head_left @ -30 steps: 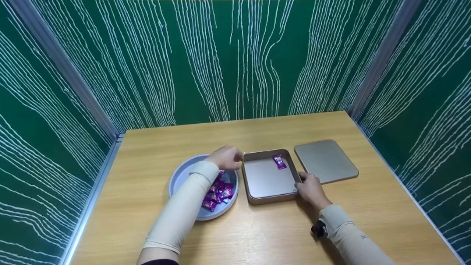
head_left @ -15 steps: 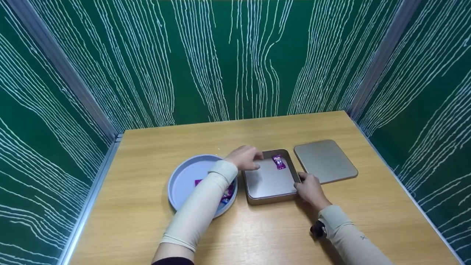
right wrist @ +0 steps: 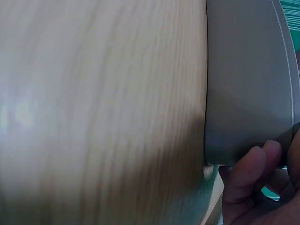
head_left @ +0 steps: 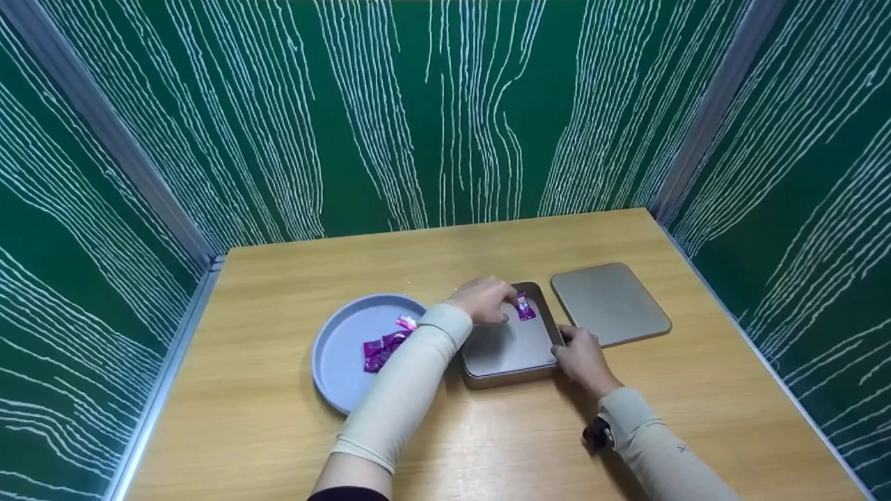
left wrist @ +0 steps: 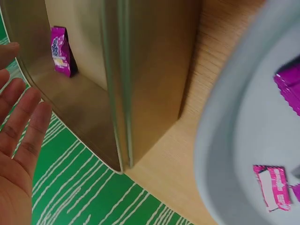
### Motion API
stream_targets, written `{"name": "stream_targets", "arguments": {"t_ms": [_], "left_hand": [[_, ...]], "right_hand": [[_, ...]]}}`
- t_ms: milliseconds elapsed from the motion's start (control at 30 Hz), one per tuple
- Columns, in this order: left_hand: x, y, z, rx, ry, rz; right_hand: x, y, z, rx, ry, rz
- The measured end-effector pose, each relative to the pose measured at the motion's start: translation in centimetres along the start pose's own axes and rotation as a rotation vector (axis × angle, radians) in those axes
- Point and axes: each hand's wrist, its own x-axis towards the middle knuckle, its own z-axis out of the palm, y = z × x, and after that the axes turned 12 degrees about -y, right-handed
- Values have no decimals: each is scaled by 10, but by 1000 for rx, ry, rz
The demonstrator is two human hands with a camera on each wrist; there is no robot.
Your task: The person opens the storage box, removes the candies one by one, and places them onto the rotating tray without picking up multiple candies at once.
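My left hand (head_left: 485, 300) is over a square metal tin (head_left: 511, 344), beside a purple wrapped candy (head_left: 525, 307) that lies at the tin's far right corner. In the left wrist view, the fingers of that hand (left wrist: 21, 122) are loosely extended, and nothing shows between them. The same candy (left wrist: 61, 51) lies on the tin's floor. My right hand (head_left: 583, 356) grips the tin's right wall near the front corner. In the right wrist view its fingers (right wrist: 251, 168) curl at the tin's corner (right wrist: 248, 93); part of the hand is out of frame.
A round pale-blue dish (head_left: 334, 348) with several purple candies (head_left: 379, 353) and a pink one (head_left: 406, 322) stands left of the tin, partly hidden by the left forearm. The flat metal lid (head_left: 611, 304) lies to the right. Green walls border the wooden table (head_left: 271, 306).
My left hand has moved right, from between the dish and the tin to above the tin, close to the candy. My right hand keeps its grip on the tin. The view has shifted slightly.
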Motion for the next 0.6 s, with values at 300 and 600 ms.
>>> {"name": "stream_targets", "arguments": {"t_ms": [300,600], "left_hand": [[14,13,7,137,-74,-26],[24,13,15,142,-98,-56]], "right_hand": [[1,1,-1,-29,39,-33],[2,1,1,-11,26,-25]]}}
